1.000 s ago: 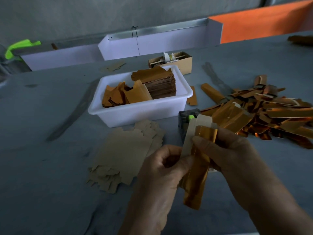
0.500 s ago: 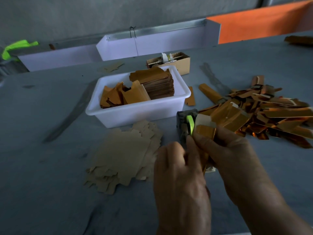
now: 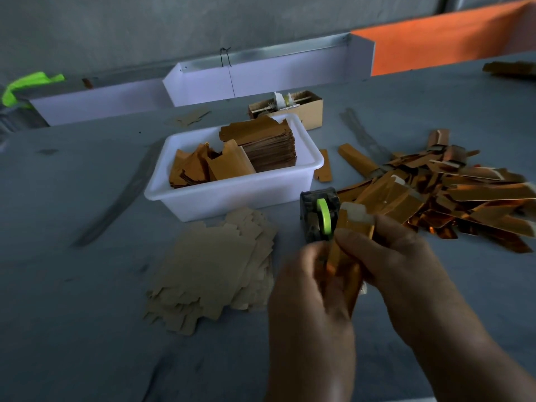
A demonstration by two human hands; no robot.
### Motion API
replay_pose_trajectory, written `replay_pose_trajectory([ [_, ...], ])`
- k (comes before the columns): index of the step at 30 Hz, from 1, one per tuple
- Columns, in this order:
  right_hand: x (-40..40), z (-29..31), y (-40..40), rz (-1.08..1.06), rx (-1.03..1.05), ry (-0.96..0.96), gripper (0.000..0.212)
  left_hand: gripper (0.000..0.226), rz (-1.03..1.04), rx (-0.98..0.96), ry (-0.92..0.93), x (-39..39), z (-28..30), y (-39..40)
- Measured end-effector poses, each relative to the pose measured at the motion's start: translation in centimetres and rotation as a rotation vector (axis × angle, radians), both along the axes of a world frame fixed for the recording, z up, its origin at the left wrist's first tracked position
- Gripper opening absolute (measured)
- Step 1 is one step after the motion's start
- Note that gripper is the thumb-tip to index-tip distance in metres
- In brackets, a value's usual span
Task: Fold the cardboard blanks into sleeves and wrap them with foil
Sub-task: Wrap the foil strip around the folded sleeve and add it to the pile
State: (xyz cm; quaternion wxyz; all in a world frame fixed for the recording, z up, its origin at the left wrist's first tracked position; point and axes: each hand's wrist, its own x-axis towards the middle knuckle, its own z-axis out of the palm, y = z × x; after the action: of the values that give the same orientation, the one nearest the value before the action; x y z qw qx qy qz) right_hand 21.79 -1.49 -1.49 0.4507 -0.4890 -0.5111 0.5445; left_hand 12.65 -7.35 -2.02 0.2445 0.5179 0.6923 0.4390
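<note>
Gripping one foil-wrapped sleeve point(image 3: 345, 265), both the left hand point(image 3: 311, 288) and right hand point(image 3: 388, 256) hold it lengthwise near-to-far above the grey desk point(image 3: 87, 329).

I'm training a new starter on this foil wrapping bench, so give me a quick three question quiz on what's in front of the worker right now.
1. True or false: the white tub holds a stack of blanks.
2. Which lies left of the tape dispenser? A) plain cardboard blanks B) finished foil sleeves
3. What are both hands holding?

Key: 1 true; 2 A; 3 a foil-wrapped sleeve.
</note>
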Motion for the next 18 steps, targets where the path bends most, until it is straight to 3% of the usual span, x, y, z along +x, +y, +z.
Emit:
replay_pose_trajectory([
  [2,0.0,-0.1,0.0,0.024,-0.042,0.093,0.010,0.015,0.008,-0.110,-0.411,-1.0,0.3,0.3],
  [4,-0.1,-0.2,-0.1,0.056,-0.069,0.167,0.010,0.011,-0.022,-0.202,-0.597,-1.9,0.4,0.5],
  [8,-0.4,0.1,-0.1,0.056,-0.087,0.198,0.014,0.012,-0.166,-0.243,-0.766,-2.9,0.7,0.5],
  [13,-0.1,0.8,0.2,-0.008,-0.044,0.090,0.024,0.017,-0.273,-0.231,-0.905,-2.9,0.7,0.4],
  [16,0.5,0.9,0.1,0.026,0.012,0.021,0.044,0.013,-0.198,-0.209,-0.883,-3.3,0.7,0.6],
  [18,1.0,1.0,0.3,-0.027,0.068,-0.010,0.027,0.006,-0.059,-0.160,-0.814,-3.8,0.5,0.7],
])
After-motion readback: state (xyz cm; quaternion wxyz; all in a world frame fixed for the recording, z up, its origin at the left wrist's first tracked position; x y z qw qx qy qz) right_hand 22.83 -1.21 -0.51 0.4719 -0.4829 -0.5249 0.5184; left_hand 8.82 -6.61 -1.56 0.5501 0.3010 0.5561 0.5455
